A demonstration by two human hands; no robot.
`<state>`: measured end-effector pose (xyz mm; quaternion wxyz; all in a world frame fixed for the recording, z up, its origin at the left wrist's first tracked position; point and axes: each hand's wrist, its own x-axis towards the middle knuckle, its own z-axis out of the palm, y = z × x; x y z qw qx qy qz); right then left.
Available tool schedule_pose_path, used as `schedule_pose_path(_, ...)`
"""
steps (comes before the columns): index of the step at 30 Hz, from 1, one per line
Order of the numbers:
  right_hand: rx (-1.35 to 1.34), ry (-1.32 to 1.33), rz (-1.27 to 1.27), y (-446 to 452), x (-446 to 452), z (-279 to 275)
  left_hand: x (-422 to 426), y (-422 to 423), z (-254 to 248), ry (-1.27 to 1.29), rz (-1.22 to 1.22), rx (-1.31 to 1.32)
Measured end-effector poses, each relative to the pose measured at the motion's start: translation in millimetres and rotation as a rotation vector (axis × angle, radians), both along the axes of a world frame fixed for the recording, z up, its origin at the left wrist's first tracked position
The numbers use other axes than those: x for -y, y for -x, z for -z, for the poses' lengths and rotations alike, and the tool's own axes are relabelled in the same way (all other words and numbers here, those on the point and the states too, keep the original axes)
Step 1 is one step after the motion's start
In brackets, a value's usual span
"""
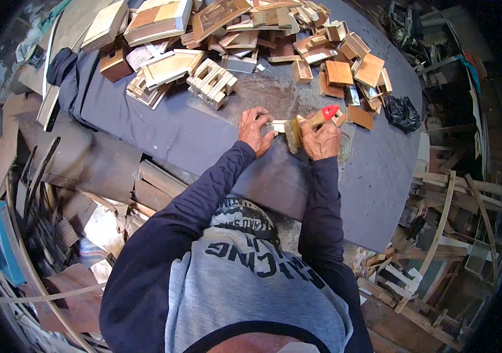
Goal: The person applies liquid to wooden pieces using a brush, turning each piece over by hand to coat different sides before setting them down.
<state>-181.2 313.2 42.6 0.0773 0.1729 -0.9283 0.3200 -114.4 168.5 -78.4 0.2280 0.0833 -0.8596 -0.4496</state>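
My right hand (321,136) is closed around a paintbrush (317,119) with a wooden handle and a red end. Its bristles (292,136) point down and left, against or just over a small pale wooden piece (275,126). That piece lies near the table's front edge, between my two hands. My left hand (255,130) pinches its left end between thumb and fingers. Just beyond the left hand stands a stack of slotted pale wood blocks (211,82). Past the right hand lies a flat brown wooden piece (359,117).
A heap of wooden boxes and panels (251,38) covers the table's far side. Dark cloth (174,135) drapes the table. A black plastic bag (402,113) sits at the right edge. Scrap wood (439,235) litters the floor on the right, with more boards (74,159) at left.
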Motion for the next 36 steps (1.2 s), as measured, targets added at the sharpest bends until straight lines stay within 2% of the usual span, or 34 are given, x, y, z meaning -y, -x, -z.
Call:
schedule_pose_path(5, -0.031, 0.092, -0.096, -3, 4, 2, 2, 2, 2, -0.015, 0.013, -0.010)
schedule_pose_path(7, -0.066, -0.077, -0.130, 1, 2, -1, 5, 3, 3, -0.022, 0.019, -0.008)
schedule_pose_path(11, -0.019, 0.072, -0.196, 0, 2, -8, 3, 4, 5, -0.040, 0.027, -0.002)
schedule_pose_path(16, -0.055, -0.118, -0.231, 1, -3, -11, 5, 1, 6, -0.061, 0.043, 0.011)
schedule_pose_path(19, -0.050, -0.050, -0.267, -1, 0, -16, 4, 4, 6, -0.053, 0.050, 0.014)
schedule_pose_path(36, 0.124, 0.069, -0.131, -1, -17, -9, 13, 0, -4, -0.143, 0.089, 0.106)
